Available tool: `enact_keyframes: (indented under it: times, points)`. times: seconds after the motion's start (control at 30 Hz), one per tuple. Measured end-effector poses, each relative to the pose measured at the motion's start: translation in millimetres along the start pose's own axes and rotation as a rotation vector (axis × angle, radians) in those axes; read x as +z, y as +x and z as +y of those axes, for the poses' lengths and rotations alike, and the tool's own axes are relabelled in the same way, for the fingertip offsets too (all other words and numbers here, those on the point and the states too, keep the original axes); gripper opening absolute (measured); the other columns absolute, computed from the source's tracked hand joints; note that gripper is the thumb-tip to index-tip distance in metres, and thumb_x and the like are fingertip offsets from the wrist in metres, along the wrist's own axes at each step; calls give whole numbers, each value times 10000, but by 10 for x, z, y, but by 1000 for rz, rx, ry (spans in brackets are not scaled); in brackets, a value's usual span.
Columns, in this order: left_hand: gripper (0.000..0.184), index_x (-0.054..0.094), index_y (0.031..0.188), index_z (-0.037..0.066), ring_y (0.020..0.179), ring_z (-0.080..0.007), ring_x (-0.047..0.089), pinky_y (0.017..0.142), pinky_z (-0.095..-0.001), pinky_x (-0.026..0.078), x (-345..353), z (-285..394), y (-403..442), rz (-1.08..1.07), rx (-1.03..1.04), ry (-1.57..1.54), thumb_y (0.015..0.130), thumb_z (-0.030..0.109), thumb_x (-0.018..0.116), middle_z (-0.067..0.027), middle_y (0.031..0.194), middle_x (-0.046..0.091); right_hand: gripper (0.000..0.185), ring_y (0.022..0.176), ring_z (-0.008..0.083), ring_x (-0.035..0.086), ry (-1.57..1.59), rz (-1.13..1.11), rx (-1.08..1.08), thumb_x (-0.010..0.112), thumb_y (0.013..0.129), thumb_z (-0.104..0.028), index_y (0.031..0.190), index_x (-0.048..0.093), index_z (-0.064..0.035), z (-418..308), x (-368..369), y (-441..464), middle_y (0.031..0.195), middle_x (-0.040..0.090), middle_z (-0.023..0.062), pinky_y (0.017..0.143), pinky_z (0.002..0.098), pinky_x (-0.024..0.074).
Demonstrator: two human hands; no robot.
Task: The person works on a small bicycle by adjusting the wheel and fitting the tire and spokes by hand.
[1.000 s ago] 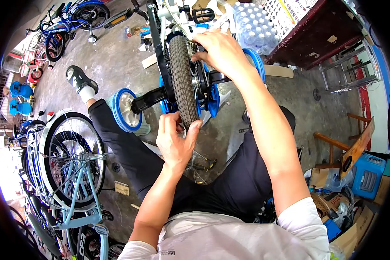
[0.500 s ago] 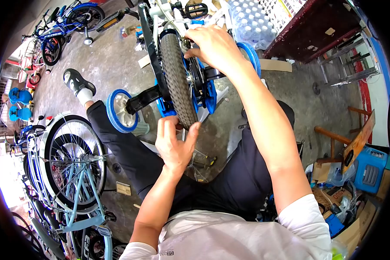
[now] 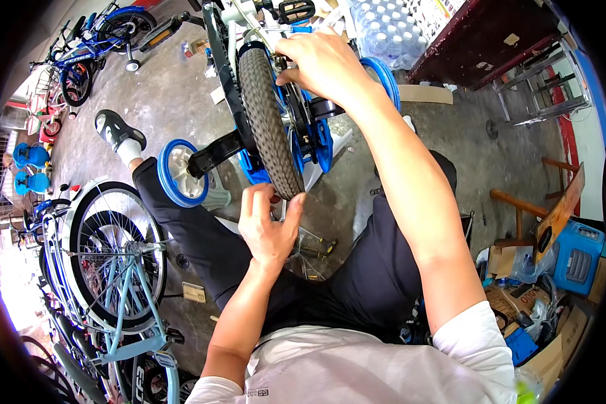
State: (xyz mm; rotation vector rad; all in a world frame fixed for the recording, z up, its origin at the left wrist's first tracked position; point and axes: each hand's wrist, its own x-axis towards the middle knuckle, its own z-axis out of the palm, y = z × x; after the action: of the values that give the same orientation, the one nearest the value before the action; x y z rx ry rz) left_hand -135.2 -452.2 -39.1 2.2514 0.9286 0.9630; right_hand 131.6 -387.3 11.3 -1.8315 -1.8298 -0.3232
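Note:
A small bicycle's rear wheel, with a knobbly black tyre [image 3: 262, 111], stands in front of me between my legs. My left hand [image 3: 268, 227] grips the lower end of the tyre, thumb on one side and fingers on the other. Beside the upper part of the wheel is my right hand [image 3: 326, 66], its fingers bent in among the frame parts; what they hold is hidden. Blue-rimmed training wheels flank the tyre, the left one [image 3: 182, 173] in plain sight and the right one [image 3: 386, 81] partly behind my right forearm. Near my right fingertips lies a blue-handled part [image 3: 301, 29].
A light-blue bicycle [image 3: 124, 283] stands close on my left, with a blue one [image 3: 97, 50] farther off. Packed water bottles [image 3: 387, 30] and a dark red cabinet [image 3: 485, 44] are ahead right. A blue plastic case [image 3: 578, 259] and cardboard lie on my right.
The tyre and both hands appear slightly farther left in view, and the right hand a little higher. Part of this is the camera's own shift. The left hand keeps its place on the tyre.

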Motion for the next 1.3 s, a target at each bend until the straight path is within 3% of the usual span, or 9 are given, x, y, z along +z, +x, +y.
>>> enact_keyframes:
  times: [0.33,0.47,0.5,0.63,0.83,1.07,1.13,1.2,1.3]
  points:
    - [336,542,977,-11,638,-241,573,567,-336,468,70,-81,-179,-47,-32,50,781,65,803,-124,879,539,342,918,302,683,-35,-59,51,809,750,-283,984,670,-76,-17,32,26,890,710,93,829,445,458]
    - [483,561,1085,-23,719,-184,594,623,-302,498,0,-109,-187,1,-126,-97,749,137,869,-105,933,570,341,920,300,684,-6,-75,60,810,749,-280,988,673,-79,-21,31,7,895,715,90,826,445,459]
    - [581,562,1173,-32,757,-156,595,661,-289,507,-41,-123,-184,-10,-138,-81,754,214,881,-93,959,581,304,887,291,697,-16,-30,39,813,739,-272,947,692,-87,-19,40,10,859,722,90,816,436,458]
    - [681,558,1239,-41,743,-149,586,678,-283,499,-113,-125,-128,-11,-164,-88,765,333,873,-88,961,580,274,858,283,710,-12,20,8,819,731,-271,904,708,-90,-10,42,16,821,730,89,803,429,460]
    - [737,551,1262,-28,711,-162,573,656,-292,489,15,-183,-220,-23,-168,-83,730,355,888,-97,951,567,308,875,278,710,-36,-11,32,826,728,-292,918,700,-85,-28,30,18,836,731,82,807,430,463]
    - [628,513,1238,-58,722,-141,576,657,-281,486,39,-296,-384,-80,-248,-106,822,288,832,-106,981,607,471,984,316,659,-114,-79,40,815,750,-324,1083,632,-46,-135,-46,-76,988,680,104,876,453,468]
    - [633,486,1288,-50,720,-133,572,655,-274,483,78,-354,-435,-94,-291,-181,836,247,814,-106,1001,619,390,934,306,684,-69,94,-3,814,755,-273,1011,643,-33,-207,-133,-116,977,683,109,844,457,473]
    - [696,440,1367,-30,715,-120,572,642,-266,483,135,-421,-515,-132,-383,-215,821,180,818,-99,1030,620,323,911,295,678,-63,114,-7,777,802,-250,1022,642,-55,-318,-289,-163,961,679,105,831,427,484]
    - [728,424,1401,-17,704,-139,586,652,-288,510,222,-463,-586,-209,-442,-227,816,165,817,-97,1069,612,218,762,249,672,97,227,48,749,847,-246,985,689,-88,-525,-460,-244,815,677,65,726,380,488]
